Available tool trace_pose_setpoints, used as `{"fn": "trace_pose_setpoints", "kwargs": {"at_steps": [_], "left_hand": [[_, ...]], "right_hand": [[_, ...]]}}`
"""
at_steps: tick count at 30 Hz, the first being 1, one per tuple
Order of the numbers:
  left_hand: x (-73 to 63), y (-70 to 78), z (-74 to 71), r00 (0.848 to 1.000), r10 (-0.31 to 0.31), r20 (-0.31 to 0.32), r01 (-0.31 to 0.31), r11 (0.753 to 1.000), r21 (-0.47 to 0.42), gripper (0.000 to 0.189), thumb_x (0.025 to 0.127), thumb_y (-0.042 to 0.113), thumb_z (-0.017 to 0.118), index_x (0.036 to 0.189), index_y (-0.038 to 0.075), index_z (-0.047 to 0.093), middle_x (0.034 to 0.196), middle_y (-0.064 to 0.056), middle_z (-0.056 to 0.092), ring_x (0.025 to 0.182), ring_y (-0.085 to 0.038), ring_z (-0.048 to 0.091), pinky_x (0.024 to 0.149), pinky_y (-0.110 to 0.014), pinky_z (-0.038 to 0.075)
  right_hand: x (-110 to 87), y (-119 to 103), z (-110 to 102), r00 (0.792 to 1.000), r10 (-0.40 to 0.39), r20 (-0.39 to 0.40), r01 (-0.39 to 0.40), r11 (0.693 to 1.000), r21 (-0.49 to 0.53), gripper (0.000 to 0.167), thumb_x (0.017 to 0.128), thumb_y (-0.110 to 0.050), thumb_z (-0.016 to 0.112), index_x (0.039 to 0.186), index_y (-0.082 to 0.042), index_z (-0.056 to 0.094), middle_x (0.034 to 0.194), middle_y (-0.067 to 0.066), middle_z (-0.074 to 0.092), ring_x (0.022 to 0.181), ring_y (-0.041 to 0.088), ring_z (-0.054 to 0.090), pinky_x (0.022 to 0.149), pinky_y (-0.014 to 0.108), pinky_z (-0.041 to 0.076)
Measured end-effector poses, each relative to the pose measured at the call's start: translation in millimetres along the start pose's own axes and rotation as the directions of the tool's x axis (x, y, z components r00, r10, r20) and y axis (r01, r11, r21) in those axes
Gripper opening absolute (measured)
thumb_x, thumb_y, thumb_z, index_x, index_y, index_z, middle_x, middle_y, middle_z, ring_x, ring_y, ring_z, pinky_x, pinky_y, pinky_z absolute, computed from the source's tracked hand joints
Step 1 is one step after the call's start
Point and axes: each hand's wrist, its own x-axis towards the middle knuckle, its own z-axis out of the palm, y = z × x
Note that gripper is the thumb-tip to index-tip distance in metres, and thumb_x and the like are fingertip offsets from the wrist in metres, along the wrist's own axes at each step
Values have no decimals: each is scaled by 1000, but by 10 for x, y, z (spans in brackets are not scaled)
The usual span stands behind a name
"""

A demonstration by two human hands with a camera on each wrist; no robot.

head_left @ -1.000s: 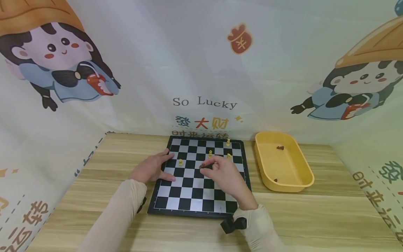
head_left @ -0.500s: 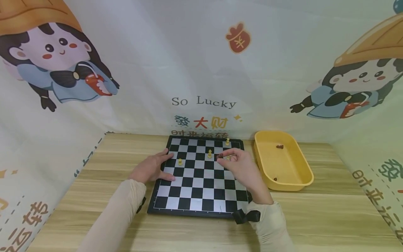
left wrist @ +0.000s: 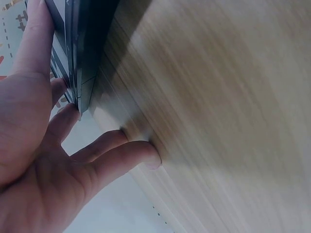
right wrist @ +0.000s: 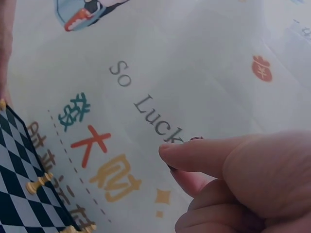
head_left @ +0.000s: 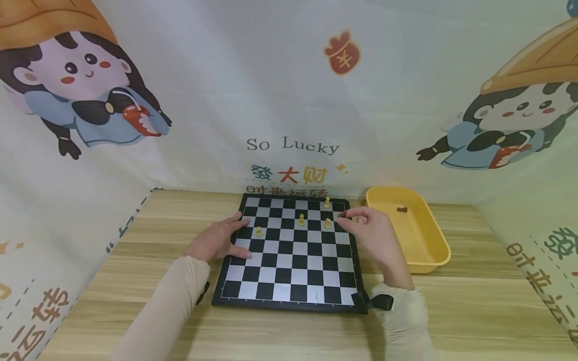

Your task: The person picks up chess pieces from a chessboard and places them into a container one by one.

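A black-and-white chessboard (head_left: 282, 276) lies on the table, and my left hand (head_left: 217, 240) rests on its left edge. In the left wrist view, two fingers (left wrist: 129, 154) of that hand touch the wooden tabletop beside the board. My right hand (head_left: 375, 235) pinches a dark brown chess piece (head_left: 342, 214) between thumb and fingertips, above the board's right edge; its kind is hidden. Several pale yellow chess pieces stand on the board: a pawn (head_left: 259, 231) at left, a taller piece (head_left: 301, 219), a knight-like piece (head_left: 328, 223), and another (head_left: 327, 202) at the far right corner.
Just right of the board sits a yellow plastic tray (head_left: 444, 259), partly behind my right hand. Inside it a brown chess piece (head_left: 402, 209) lies on its side. A printed cloth (head_left: 289, 100) hangs behind the table and along both sides.
My right hand has carried the brown chess piece rightward, from over the board's middle to its right edge. The left hand stays where it was.
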Motion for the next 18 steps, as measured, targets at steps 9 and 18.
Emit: {"fn": "trace_pose_setpoints", "kwargs": {"at_steps": [9, 18], "left_hand": [[12, 4, 4, 1000, -3, 7, 3, 1000, -10, 104, 75, 55, 82, 160, 18, 37, 171, -13, 20, 153, -45, 30, 122, -57, 35], [8, -7, 12, 1000, 12, -8, -12, 1000, -8, 102, 75, 54, 82, 159, 17, 37, 171, -14, 21, 153, -45, 30, 122, -56, 35]], "right_hand": [[52, 161, -224, 994, -2, -110, -8, 996, -91, 35, 93, -29, 74, 116, -3, 70, 63, -6, 40, 57, 12, 40, 51, 23, 32], [119, 371, -426, 983, 83, -162, -106, 985, -139, 39, 98, -29, 67, 126, -3, 67, 83, 4, 54, 57, 12, 39, 46, 24, 32]]}}
